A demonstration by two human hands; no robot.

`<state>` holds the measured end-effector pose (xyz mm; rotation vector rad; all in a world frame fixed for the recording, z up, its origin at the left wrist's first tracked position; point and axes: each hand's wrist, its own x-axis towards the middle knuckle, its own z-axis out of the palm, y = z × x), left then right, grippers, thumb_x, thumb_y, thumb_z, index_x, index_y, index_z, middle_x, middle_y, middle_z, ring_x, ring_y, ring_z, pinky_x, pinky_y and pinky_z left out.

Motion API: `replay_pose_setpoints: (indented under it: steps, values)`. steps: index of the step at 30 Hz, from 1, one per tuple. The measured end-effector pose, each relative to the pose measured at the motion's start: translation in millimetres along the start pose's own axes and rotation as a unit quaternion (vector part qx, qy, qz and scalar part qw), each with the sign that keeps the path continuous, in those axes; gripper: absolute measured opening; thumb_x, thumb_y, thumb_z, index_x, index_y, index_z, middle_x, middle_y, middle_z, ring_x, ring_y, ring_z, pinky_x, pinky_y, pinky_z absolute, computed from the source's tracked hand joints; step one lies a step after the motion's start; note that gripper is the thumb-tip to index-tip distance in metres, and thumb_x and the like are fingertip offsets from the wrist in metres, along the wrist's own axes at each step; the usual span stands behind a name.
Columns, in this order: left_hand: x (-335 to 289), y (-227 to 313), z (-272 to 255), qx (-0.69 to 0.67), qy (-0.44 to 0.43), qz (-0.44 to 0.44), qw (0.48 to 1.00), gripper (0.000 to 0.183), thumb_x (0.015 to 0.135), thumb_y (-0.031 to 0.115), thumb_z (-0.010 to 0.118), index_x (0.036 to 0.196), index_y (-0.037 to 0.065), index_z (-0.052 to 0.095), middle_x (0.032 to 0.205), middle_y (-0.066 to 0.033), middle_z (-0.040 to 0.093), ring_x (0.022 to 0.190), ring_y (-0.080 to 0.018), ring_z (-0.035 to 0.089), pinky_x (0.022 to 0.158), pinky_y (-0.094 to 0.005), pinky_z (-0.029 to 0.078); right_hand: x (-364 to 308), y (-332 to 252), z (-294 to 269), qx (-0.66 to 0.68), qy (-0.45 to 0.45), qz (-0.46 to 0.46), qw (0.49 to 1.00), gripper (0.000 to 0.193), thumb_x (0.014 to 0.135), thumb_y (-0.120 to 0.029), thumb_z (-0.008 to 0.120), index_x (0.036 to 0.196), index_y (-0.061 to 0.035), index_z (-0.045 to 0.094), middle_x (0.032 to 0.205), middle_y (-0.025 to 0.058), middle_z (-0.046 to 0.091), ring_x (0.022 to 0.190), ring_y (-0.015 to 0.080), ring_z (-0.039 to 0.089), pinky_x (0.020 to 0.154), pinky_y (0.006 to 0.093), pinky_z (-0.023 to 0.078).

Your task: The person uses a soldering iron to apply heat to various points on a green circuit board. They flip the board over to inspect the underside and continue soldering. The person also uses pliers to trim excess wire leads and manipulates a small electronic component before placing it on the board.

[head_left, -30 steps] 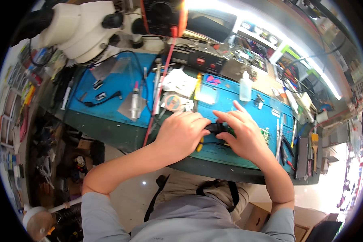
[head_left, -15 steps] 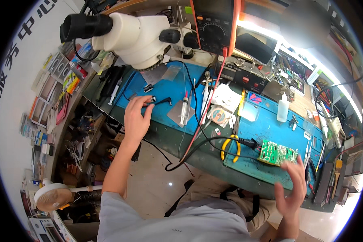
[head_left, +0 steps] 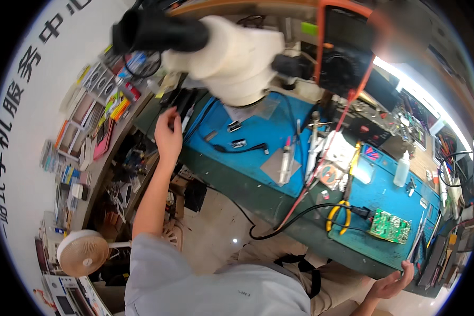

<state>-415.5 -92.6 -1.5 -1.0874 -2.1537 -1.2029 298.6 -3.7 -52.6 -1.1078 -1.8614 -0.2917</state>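
Note:
My left hand [head_left: 168, 134] reaches over the left end of the bench, beside a long black case [head_left: 180, 102] and a syringe [head_left: 188, 118]. Its thumb and curled fingers stand apart, and nothing shows between them. On the left blue mat [head_left: 242, 176] lie a small metal-and-black part [head_left: 238, 143], a similar small part [head_left: 234, 126] and a black cable with a bent plug [head_left: 247, 150]. Low at the right front edge, my right hand [head_left: 392, 284] is held palm up with loosely spread fingers, holding nothing. Beyond it a green circuit board [head_left: 389, 226] rests on the right blue mat.
A white microscope [head_left: 229, 58] overhangs the left mat. An orange-framed multimeter [head_left: 347, 47] stands behind, its red lead [head_left: 329, 152] crossing the bench. Yellow-handled pliers [head_left: 338, 218], a black power cord [head_left: 300, 213], a white bottle [head_left: 402, 171] and a pink-tipped syringe [head_left: 285, 160] lie around.
The view has swung left. My left hand has left the small metal part on the mat and moved toward the black case. My right hand has drawn back from the circuit board.

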Motion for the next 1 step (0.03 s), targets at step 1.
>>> replay_pose_setpoints:
  steps: [1]
  values:
    - [8.0,-10.4,-2.2,-0.008,0.004,0.004,1.000,0.027,0.098,0.005,0.067,0.124,0.001,0.070,0.102,-0.0120,0.072,0.088,-0.0250,0.070,0.083,-0.0370,0.055,-1.0,0.3,3.1,-0.008,0.015,0.009,1.000,0.031,0.110,-0.010,0.045,0.131,0.0092,0.058,0.124,0.0200,0.065,0.116,0.0386,0.063,0.106,0.0496,0.048]
